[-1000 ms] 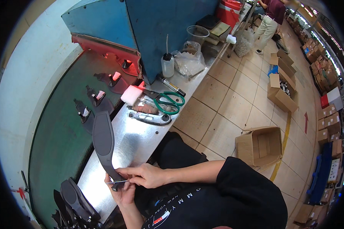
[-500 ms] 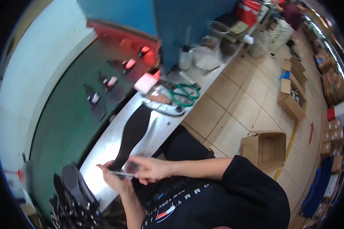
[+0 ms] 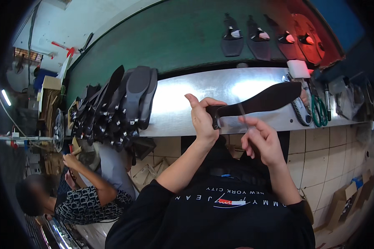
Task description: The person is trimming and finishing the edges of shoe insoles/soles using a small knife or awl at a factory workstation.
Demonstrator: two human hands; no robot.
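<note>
My left hand point(image 3: 204, 119) grips a long black shoe sole point(image 3: 262, 98) at its narrow, bent-down end, over the near edge of a metal worktable. The sole's broad end points right. Close beneath the sole is my right hand point(image 3: 262, 141), fingers curled in a pinch. From its fingertips a thin, slender tool point(image 3: 242, 111) crosses the sole, too blurred to name its kind. To the left of my hands, a heap of black shoe soles point(image 3: 139, 95) lies across the metal table.
Several soles point(image 3: 232, 43) sit on a green conveyor belt point(image 3: 174, 45), some under red light. On the table's right are a white block point(image 3: 298, 69), a box cutter point(image 3: 302, 112) and green-handled scissors point(image 3: 318, 110). Another person point(image 3: 91, 195) sits at the left; cartons point(image 3: 340, 207) stand right.
The view has swung left, bringing the heap and the other person into fuller view. The sole stays in my left hand; my right hand has moved out along its underside.
</note>
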